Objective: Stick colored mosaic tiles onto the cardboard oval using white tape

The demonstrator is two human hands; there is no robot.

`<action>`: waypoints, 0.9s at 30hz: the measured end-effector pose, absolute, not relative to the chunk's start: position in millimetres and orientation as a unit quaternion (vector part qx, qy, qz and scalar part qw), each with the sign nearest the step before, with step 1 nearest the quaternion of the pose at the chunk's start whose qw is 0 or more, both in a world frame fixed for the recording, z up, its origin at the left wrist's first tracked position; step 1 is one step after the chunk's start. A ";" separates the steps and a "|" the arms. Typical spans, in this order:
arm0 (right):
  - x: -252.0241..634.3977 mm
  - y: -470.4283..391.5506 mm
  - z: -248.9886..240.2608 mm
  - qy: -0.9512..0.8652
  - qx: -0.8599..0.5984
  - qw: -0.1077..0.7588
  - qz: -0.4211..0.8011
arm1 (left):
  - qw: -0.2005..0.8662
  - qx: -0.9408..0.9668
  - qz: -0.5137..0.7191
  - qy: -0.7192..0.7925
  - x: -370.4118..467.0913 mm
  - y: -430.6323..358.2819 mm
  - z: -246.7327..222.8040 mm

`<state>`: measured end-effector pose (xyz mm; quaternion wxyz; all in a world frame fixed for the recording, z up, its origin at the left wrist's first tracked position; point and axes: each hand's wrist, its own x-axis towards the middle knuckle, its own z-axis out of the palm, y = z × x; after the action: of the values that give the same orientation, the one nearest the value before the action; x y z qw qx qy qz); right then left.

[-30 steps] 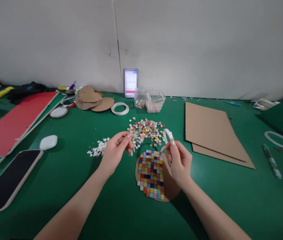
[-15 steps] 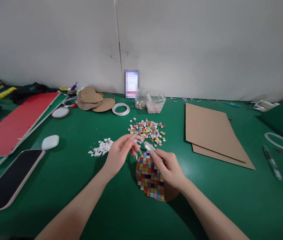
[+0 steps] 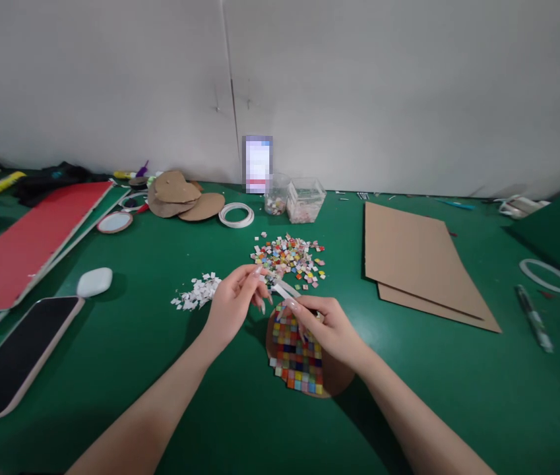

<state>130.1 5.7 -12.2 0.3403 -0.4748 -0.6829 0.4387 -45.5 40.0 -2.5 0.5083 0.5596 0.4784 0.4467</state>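
My right hand [image 3: 326, 326] is closed around pale tweezers [image 3: 285, 289], whose two flat arms point up and left toward my other hand. Thumb and forefinger of my left hand [image 3: 235, 300] are pinched together at the tweezers' tips; whatever small piece they hold is too tiny to make out. Beneath my right hand lies a round cardboard disc [image 3: 336, 377], partly covered with rows of colourful square mosaic tiles [image 3: 299, 363]. Some of those rows are hidden by the fingers. Loose mosaic tiles [image 3: 287, 254] are heaped just beyond my hands. White paper scraps [image 3: 198, 291] lie left of my left hand.
Clear boxes [image 3: 305, 201] and a lit screen [image 3: 257, 165] stand by the wall. Cardboard sheets [image 3: 408, 257] lie right, near a pen [image 3: 534, 320]. Leftward are a phone [image 3: 17, 356], a white case [image 3: 94, 282], a red board [image 3: 37, 244], cardboard cutouts [image 3: 203, 206] and tape rolls [image 3: 236, 216].
The tweezers have shifted slightly left and now reach my left fingertips. My left fingers have drawn closer together. The whole view has moved a little.
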 end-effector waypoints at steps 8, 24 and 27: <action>129.6 4.1 -13.0 -0.724 -0.453 0.342 0.392 | 0.509 0.594 0.396 0.480 -44.7 37.3 -6.0; 129.2 5.3 -15.5 -0.755 -0.471 0.311 0.334 | 0.442 0.692 0.332 0.464 -44.6 33.1 -6.0; 128.9 5.1 -16.5 -0.754 -0.475 0.312 0.328 | 0.443 0.692 0.330 0.465 -43.9 32.4 -5.4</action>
<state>128.9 5.1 -16.5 0.3124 -0.4754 -0.7543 0.3277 -43.9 32.4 -5.4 0.4426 0.6921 0.4651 0.3297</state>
